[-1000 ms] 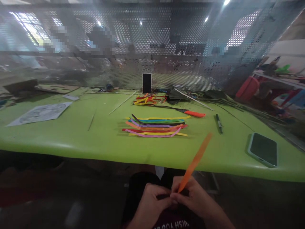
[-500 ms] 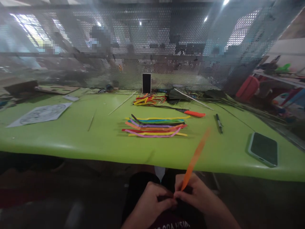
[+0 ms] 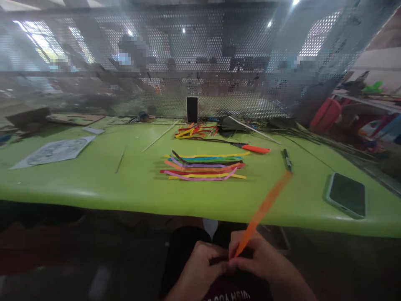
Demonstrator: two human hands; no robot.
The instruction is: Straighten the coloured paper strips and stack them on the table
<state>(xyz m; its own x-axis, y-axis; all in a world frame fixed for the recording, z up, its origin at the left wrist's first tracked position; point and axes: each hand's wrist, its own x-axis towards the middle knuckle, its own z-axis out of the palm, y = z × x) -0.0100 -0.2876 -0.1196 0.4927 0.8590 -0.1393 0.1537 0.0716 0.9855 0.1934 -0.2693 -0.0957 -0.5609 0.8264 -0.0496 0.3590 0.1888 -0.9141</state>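
Observation:
Below the table's front edge, my left hand [image 3: 206, 264] and my right hand [image 3: 263, 256] meet fingertip to fingertip, both closed in a pinch. A flat orange strip [image 3: 262, 212] rises from between them, slanting up and to the right over the table edge. Its lower end is hidden in the fingers, and its upper part is a little blurred. On the table beyond my hands, several coloured strips [image 3: 203, 169] in yellow, blue, purple, orange and red lie side by side, some with bent ends.
On the green table [image 3: 131, 190], a phone [image 3: 347, 195] and a black pen [image 3: 287, 159] lie at the right. An orange-handled tool [image 3: 256, 149] and a tangle of strips [image 3: 196, 131] lie further back. A drawing sheet [image 3: 56, 150] rests at the left; a perforated screen [image 3: 219, 79] stands behind.
The orange strip's free end has swung to the right and leans lower, now in front of the pen's tip. My hands have shifted only slightly, fingertips still together.

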